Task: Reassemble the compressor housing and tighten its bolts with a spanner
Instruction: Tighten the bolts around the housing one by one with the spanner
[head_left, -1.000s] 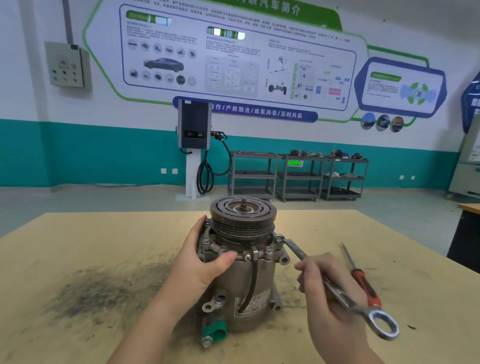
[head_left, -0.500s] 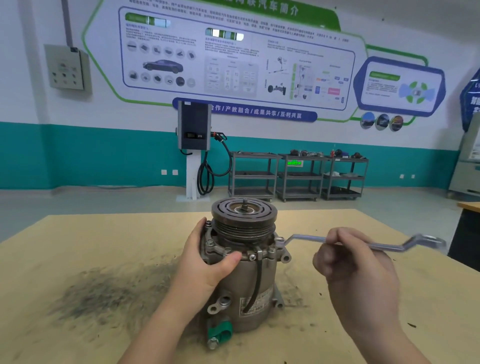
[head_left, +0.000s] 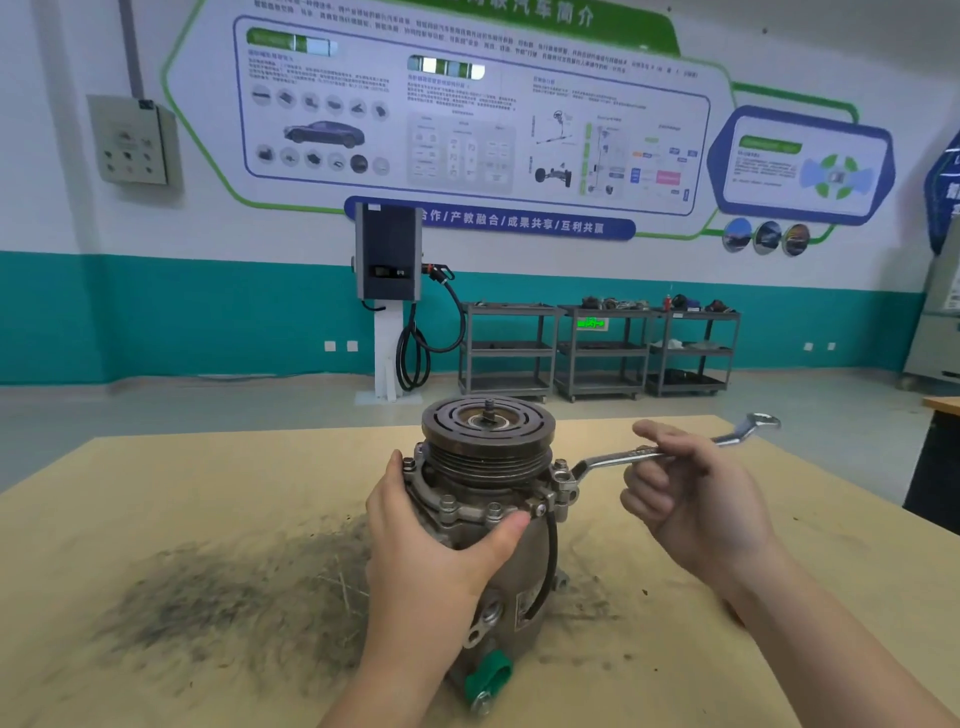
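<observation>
Workbench (head_left: 156, 493) | left hand (head_left: 436, 535) grips compressor (head_left: 488, 499) | right hand (head_left: 696, 499) holds spanner (head_left: 618, 458), handle lying rightward from flange bolt (head_left: 563, 470)

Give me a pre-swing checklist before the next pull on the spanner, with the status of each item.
1. Spanner seated on the bolt: its near end sits at the flange bolt on the compressor's right side; full seating cannot tell.
2. Right hand gripping the handle: fingers curl round the shaft mid-length; ok.
3. Left hand steadying the compressor: wrapped round the housing below the flange; ok.
4. Left thumb away from the spanner: it lies on the front of the housing, apart from the tool; ok.
5. Compressor upright on the table: standing with the pulley on top; ok.
6. Bolt tightness: cannot tell.
</observation>
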